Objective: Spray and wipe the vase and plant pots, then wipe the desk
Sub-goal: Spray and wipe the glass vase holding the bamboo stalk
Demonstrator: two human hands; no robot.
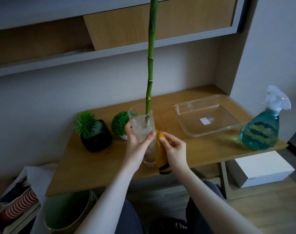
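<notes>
A tall clear glass vase (141,119) with a long green bamboo stalk (150,65) stands near the middle of the wooden desk (86,166). My left hand (135,141) grips the vase around its middle. My right hand (173,146) pinches a yellow cloth (161,156) with a black striped end and presses it against the vase's right side. To the left stand a black pot (96,139) with a spiky green plant and a small white pot (124,136) with a round green bush. A spray bottle (263,127) of blue liquid stands at the desk's right end.
A clear plastic tray (182,114) lies on the desk at the back right. Dark specks dot the desk in front of the black pot. Under the desk are a green bin (67,210), a white box (260,168) and stacked items (17,206) at the left. Shelves hang above.
</notes>
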